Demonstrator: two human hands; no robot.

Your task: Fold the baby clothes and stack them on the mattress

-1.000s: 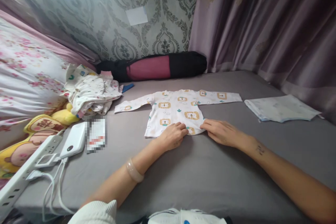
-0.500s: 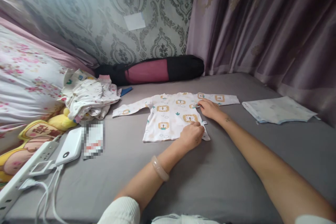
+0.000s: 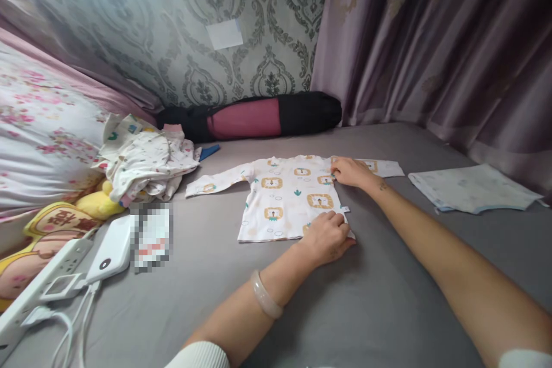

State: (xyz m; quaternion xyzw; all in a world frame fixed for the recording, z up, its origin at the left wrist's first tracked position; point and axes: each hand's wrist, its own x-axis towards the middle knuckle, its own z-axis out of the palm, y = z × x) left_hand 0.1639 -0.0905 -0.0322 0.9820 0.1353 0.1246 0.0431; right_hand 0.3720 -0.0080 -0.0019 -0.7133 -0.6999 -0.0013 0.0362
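Head view: my left hand (image 3: 328, 236) presses flat on the near right hem corner of the shirt (image 3: 293, 195); my right hand (image 3: 351, 171) pinches its right armpit seam. It lies mid-bed (image 3: 388, 276), neck toward the far edge, sleeves spanning left to right. Pulling unevenly, I judge, could bunch the thin cloth or skew it.

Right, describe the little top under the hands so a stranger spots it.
On the grey bed, mid-way before the black-and-pink roll, lies a baby shirt spread flat. Unlike the crumpled clothes pile, it shows orange lion squares.
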